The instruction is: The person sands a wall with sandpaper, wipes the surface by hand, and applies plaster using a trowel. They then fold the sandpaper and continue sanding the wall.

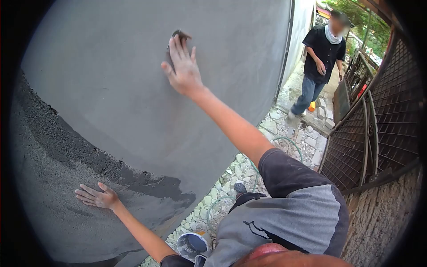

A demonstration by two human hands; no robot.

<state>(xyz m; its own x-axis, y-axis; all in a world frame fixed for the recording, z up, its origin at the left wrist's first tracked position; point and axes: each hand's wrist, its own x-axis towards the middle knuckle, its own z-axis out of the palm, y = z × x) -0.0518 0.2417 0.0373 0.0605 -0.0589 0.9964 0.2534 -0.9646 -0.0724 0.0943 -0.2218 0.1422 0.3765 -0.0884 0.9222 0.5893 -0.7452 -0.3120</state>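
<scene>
Smooth grey wet plaster covers the upper part of the wall (111, 84). Below a ragged edge lies a rougher, darker band (58, 129). High on the smooth part, my right hand (183, 73) presses a small dark pad (181, 33) against the surface with outstretched fingers. The fingers cover most of the pad, so its exact kind is hidden. Lower left, my left hand (98, 196) lies flat on the rough plaster, fingers spread, holding nothing. Both hands are dusted with grey.
A bucket (192, 242) with grey contents stands at the wall's foot on pale broken stones (213, 196). A green hose (212, 205) curves over the ground. Another person (322, 53) is on the path near several blocks (321, 109). A metal mesh gate (356, 147) lines the right side.
</scene>
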